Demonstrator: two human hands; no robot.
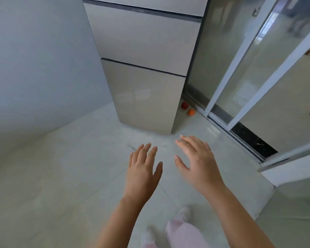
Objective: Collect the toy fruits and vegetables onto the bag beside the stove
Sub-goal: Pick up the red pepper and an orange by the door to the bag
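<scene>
Both hands were held out over the pale floor (61, 176), palms down. The left hand (143, 169) and the right hand (197, 161) had their fingers spread wide and held nothing. Two toy pieces lay on the floor at the far right, in the narrow gap between the fridge (141, 86) and the sliding door track (220, 119): a red toy (184, 105) close against the fridge's side, and an orange toy (191, 112) just beside it, nearer the track. Neither the bag nor the stove was in view. The toys looked small, rounded and probably light, hard plastic, so likely to roll if nudged. In that tight corner, a pinch from above across each one's widest part seemed the safest hold.
</scene>
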